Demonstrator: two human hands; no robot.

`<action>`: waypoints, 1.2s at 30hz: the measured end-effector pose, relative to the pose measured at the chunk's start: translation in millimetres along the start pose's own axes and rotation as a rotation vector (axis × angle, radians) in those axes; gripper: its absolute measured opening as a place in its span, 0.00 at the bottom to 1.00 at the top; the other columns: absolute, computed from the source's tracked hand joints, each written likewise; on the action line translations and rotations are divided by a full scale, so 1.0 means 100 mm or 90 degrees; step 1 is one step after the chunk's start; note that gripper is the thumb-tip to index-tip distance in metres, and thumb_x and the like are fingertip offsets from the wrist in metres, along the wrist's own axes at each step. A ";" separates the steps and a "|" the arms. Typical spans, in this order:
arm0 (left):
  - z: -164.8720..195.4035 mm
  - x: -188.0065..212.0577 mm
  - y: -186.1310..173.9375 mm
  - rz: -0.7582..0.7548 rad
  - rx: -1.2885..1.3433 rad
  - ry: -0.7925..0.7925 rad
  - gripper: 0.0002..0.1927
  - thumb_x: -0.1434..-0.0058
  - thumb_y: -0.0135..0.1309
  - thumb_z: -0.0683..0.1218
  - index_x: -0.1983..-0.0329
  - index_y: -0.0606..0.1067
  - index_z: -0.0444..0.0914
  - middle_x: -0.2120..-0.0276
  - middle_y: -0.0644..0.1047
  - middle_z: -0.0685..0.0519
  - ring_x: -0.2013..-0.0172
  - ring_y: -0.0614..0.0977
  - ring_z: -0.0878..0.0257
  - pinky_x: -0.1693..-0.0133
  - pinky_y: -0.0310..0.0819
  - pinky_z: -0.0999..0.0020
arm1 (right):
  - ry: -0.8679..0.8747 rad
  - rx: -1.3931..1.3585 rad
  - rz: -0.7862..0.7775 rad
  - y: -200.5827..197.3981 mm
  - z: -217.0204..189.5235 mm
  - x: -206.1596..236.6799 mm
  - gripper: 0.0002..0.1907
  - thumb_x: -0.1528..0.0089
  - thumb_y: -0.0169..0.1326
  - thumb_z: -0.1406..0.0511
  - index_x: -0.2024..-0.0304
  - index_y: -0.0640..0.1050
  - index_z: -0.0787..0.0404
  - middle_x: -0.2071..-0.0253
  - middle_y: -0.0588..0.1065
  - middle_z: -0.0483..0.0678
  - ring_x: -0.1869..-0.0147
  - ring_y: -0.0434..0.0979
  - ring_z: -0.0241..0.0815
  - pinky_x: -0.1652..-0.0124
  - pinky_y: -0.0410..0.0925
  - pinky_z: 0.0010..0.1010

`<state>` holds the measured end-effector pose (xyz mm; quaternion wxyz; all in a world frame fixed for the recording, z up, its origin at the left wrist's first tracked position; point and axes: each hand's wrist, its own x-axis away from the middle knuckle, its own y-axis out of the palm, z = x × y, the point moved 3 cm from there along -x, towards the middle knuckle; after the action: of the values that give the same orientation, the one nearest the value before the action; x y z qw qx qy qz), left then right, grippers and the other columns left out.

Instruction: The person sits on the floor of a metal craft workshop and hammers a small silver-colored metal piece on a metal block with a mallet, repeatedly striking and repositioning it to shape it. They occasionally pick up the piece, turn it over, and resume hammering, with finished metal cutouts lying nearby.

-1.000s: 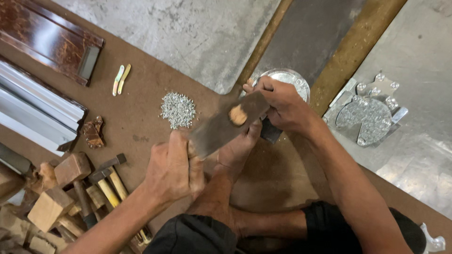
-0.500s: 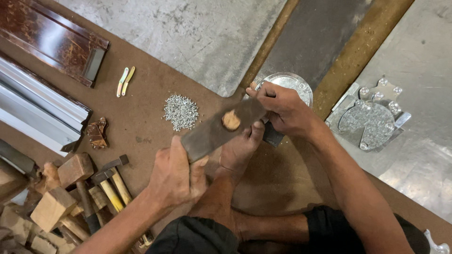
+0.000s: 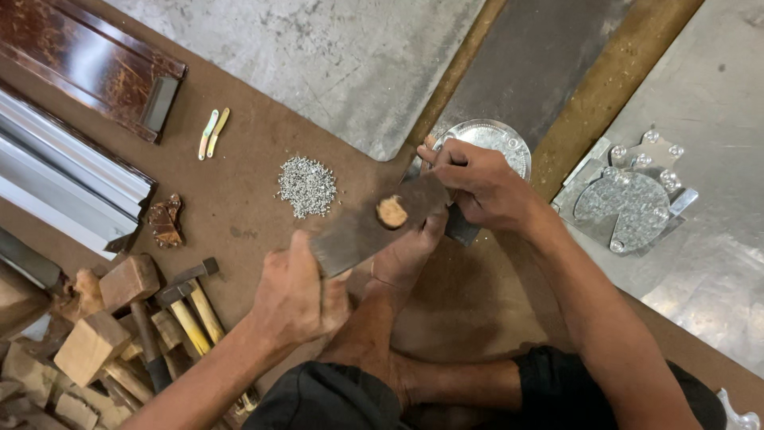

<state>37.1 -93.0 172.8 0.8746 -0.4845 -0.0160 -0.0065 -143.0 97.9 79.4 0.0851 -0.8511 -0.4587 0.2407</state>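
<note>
A flat dark metal blade lies slantwise over my bare foot. My left hand grips its near end. My right hand pinches its far end with the fingertips. On top of the blade, near the far end, sits a small round tan wooden piece. Behind my right hand a shiny round metal disc lies on the floor, partly hidden by the fingers. A dark flat piece shows under my right hand.
A heap of small silver bits lies left of the blade on the brown board. Hammers and wooden blocks crowd the lower left. Metal rails, a dark wooden moulding and a shiny cut disc lie around.
The blade and both hands have shifted slightly left and toward me; the wooden piece stays on the blade. The grip of both hands is unchanged.
</note>
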 end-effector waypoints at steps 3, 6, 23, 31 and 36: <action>-0.04 0.01 0.03 -0.113 -0.019 -0.108 0.16 0.36 0.53 0.47 0.55 0.64 0.31 0.81 0.75 0.41 0.84 0.77 0.44 0.81 0.70 0.50 | 0.034 0.035 -0.018 -0.01 0.05 0.02 0.28 0.49 0.52 0.83 0.47 0.77 0.63 0.64 0.70 0.51 0.60 0.76 0.48 0.48 0.69 0.38; 0.02 0.01 -0.03 0.014 0.049 -0.022 0.14 0.34 0.50 0.45 0.55 0.63 0.31 0.77 0.75 0.40 0.84 0.78 0.45 0.81 0.72 0.52 | 0.019 0.036 -0.013 -0.01 0.07 0.03 0.18 0.48 0.52 0.82 0.57 0.73 0.65 0.65 0.68 0.50 0.61 0.76 0.46 0.41 0.70 0.37; 0.31 -0.41 -0.16 0.093 0.064 -0.027 0.23 0.36 0.55 0.44 0.40 0.66 0.34 0.56 0.80 0.35 0.61 0.83 0.37 0.65 0.78 0.49 | 0.102 0.212 0.302 -0.01 0.16 -0.03 0.07 0.36 0.59 0.70 0.58 0.74 0.66 0.65 0.70 0.55 0.61 0.74 0.54 0.60 0.68 0.38; 0.46 -0.46 -0.29 0.139 0.034 0.050 0.22 0.32 0.54 0.45 0.37 0.65 0.36 0.53 0.80 0.38 0.58 0.85 0.42 0.65 0.78 0.52 | -0.077 0.228 0.310 -0.03 -0.04 -0.13 0.09 0.40 0.50 0.75 0.57 0.75 0.68 0.60 0.73 0.60 0.57 0.74 0.60 0.58 0.68 0.44; 0.29 -0.57 -0.12 0.016 0.017 -0.051 0.25 0.31 0.51 0.47 0.35 0.61 0.36 0.53 0.79 0.35 0.64 0.82 0.37 0.66 0.77 0.47 | 0.096 0.208 0.300 0.01 0.14 -0.08 0.07 0.37 0.61 0.71 0.63 0.73 0.65 0.66 0.71 0.54 0.64 0.74 0.53 0.62 0.68 0.40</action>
<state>-21.0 -75.2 195.9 0.8797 -0.4727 -0.0453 0.0240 -153.0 89.7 69.4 0.1966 -0.9246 -0.1964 0.2604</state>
